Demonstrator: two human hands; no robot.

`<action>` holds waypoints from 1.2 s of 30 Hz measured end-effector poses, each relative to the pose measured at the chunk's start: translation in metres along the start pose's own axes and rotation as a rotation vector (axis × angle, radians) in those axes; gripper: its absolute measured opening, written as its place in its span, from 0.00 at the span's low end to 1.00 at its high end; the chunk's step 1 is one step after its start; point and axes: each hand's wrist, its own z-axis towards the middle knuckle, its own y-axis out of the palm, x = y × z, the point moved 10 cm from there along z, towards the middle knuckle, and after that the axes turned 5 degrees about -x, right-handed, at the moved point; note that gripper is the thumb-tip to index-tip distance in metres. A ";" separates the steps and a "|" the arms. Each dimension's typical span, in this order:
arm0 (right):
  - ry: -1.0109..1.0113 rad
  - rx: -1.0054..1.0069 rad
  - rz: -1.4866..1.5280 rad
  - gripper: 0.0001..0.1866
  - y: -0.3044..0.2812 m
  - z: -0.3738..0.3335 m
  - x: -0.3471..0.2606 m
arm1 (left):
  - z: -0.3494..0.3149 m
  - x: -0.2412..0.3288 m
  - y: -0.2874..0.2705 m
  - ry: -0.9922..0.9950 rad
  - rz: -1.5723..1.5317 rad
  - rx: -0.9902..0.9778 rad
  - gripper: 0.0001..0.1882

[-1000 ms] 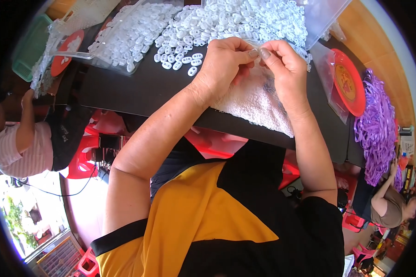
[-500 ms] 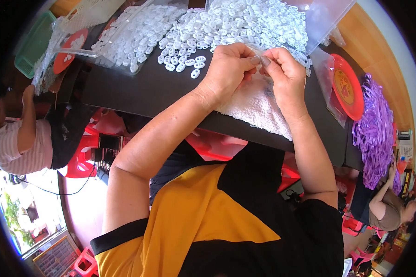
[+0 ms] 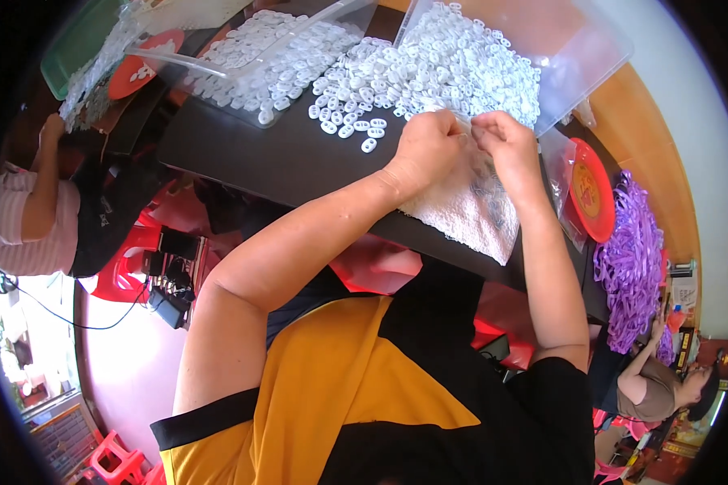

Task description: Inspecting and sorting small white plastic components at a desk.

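Note:
Above a white towel [image 3: 465,217] at the table's front edge, my two hands work close together. My left hand [image 3: 427,152] has its fingers curled inward and pressed together. My right hand [image 3: 508,149] faces it with bent fingers and thumb drawn together. What they pinch is hidden and too small to make out. Just beyond is a big heap of small white oval plastic pieces with two holes each [image 3: 469,73]. Several loose white ovals [image 3: 348,123] lie spread on the dark table to the left of my left hand.
A clear plastic bin [image 3: 255,77] of white pieces stands left on the dark table [image 3: 243,158]; another clear bin [image 3: 586,52] is tipped behind the heap. Right are a red plate [image 3: 592,190] and purple ribbons [image 3: 629,259]. Other people sit left [image 3: 36,214] and right [image 3: 659,392].
The whole view has shifted, so the table and heap appear lower and further right. My hands stay close together above the towel, with a slightly wider gap between the fingertips.

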 end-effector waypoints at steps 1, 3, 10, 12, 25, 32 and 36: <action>-0.010 -0.063 0.012 0.09 0.004 0.007 -0.011 | -0.002 0.004 0.000 0.013 0.056 -0.007 0.08; -0.099 -0.094 -0.079 0.08 0.009 0.029 -0.031 | -0.002 0.005 -0.001 0.019 0.073 0.008 0.08; -0.262 -0.271 -0.612 0.11 0.073 0.091 -0.053 | -0.002 0.014 0.001 0.091 0.169 0.046 0.09; -0.284 -0.305 -0.720 0.12 0.084 0.095 -0.056 | -0.003 0.016 0.000 0.109 0.174 0.065 0.09; -0.376 -0.050 -0.399 0.08 0.035 0.092 -0.050 | -0.002 0.015 -0.001 0.112 0.137 0.062 0.08; -0.017 -0.303 0.154 0.08 -0.006 0.047 -0.019 | 0.006 -0.015 -0.005 -0.105 -0.410 0.039 0.06; -0.214 -0.408 -0.112 0.07 0.003 0.023 -0.025 | 0.000 -0.013 -0.007 -0.224 -0.559 0.053 0.05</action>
